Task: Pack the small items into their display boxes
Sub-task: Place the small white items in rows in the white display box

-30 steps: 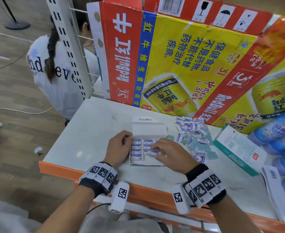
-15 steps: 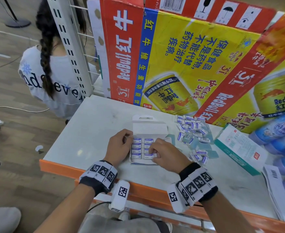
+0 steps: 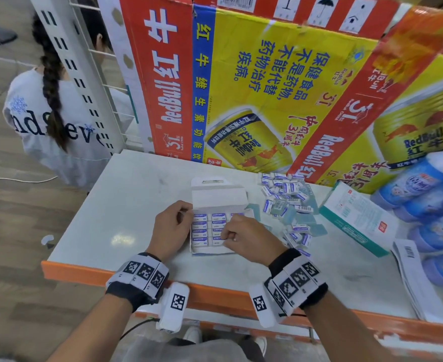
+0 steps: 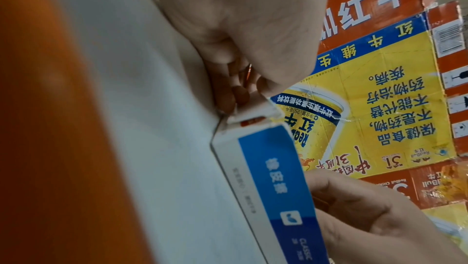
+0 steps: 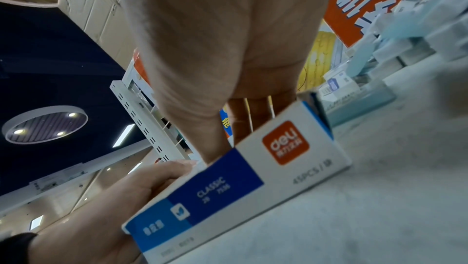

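Note:
A white and blue display box (image 3: 216, 198) lies open on the white table (image 3: 126, 205), flap folded back, with rows of small blue-and-white erasers (image 3: 202, 226) inside. My left hand (image 3: 189, 215) grips the box's left wall, fingers curled at its corner (image 4: 243, 88). My right hand (image 3: 227, 235) hovers over the middle column, thumb and curled fingers pinching an eraser there. Its fingertips are hidden behind the palm in the right wrist view (image 5: 240, 118). Loose erasers (image 3: 284, 189) lie heaped to the right of the box.
A Red Bull cardboard wall (image 3: 267, 87) closes the back. On the right lie a white-green carton (image 3: 356, 215), wrapped blue bottles (image 3: 424, 184) and a paper stack (image 3: 418, 278). The table's orange front edge (image 3: 84, 273) is near my wrists. A person (image 3: 45, 113) crouches beyond the shelf post at left.
My right hand has slid left across the box, from its right column to the middle. The left hand has stayed on the left wall.

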A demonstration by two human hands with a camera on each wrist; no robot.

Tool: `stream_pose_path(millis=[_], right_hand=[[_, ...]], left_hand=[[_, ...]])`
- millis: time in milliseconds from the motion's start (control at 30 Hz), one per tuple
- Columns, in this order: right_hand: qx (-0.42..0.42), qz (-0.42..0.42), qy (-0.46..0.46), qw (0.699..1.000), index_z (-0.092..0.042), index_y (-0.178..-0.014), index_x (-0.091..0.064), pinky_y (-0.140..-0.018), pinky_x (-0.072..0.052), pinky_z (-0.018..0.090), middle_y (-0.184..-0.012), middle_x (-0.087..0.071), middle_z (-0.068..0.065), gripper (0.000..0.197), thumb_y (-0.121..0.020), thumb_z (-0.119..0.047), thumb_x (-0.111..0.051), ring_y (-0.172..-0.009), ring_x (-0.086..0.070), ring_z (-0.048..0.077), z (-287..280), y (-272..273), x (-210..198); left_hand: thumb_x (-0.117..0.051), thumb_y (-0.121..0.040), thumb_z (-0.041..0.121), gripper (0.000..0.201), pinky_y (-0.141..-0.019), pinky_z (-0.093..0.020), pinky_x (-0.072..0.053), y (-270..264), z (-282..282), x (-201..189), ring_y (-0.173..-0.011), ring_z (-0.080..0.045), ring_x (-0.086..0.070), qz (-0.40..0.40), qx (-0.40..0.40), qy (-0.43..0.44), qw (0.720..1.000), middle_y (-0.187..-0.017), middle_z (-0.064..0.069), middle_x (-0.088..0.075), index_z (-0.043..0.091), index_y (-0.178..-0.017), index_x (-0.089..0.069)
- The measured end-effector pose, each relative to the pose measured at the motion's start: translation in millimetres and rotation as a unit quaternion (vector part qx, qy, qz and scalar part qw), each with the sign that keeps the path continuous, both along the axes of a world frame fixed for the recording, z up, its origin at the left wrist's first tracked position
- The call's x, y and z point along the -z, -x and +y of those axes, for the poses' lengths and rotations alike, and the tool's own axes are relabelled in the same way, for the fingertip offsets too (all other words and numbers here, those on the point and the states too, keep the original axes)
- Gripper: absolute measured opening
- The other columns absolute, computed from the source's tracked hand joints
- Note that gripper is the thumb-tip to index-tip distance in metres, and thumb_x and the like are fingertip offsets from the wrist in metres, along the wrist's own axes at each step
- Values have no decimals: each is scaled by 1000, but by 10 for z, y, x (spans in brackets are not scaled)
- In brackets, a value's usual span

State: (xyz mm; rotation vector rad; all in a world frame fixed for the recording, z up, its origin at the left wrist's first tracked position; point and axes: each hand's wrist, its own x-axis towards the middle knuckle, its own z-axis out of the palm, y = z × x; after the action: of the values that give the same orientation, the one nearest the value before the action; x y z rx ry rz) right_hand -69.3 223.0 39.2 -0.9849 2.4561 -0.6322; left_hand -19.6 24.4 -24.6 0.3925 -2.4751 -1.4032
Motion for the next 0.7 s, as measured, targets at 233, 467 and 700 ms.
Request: stream_pose_path(millis=[233, 467, 700], right_hand=[[106, 43, 91, 989, -13, -100, -69, -69, -36, 13, -81, -49, -14, 18, -93, -14, -53, -71, -47, -1, 305, 160, -142], [168, 109, -19, 980, -16, -126, -56, -101, -38, 33, -123, -47, 4, 40, -88, -5, -51, -113, -43, 21, 599, 541, -78], [151, 114, -108, 976, -17, -113, -58, -91, -42, 35, -114, -42, 6, 31, -83, -7, -59, -110, -41, 26, 520, 712, 59]], left_hand=[[-54, -92, 16, 11, -62, -5, -39, 66, 29, -33, -71, -1, -60, -22, 9, 10, 1000, -78, 8, -68, 20, -89, -64], [-55, -92, 14, 15, -61, -2, -36, 136, 61, -62, -74, 2, -59, -36, 10, 4, 999, -80, 11, -68, 24, -87, -64], [-53, -94, 19, 15, -67, -18, -42, 108, 58, -86, -78, 0, -61, -62, 17, -20, 998, -83, 13, -69, 27, -87, -63]])
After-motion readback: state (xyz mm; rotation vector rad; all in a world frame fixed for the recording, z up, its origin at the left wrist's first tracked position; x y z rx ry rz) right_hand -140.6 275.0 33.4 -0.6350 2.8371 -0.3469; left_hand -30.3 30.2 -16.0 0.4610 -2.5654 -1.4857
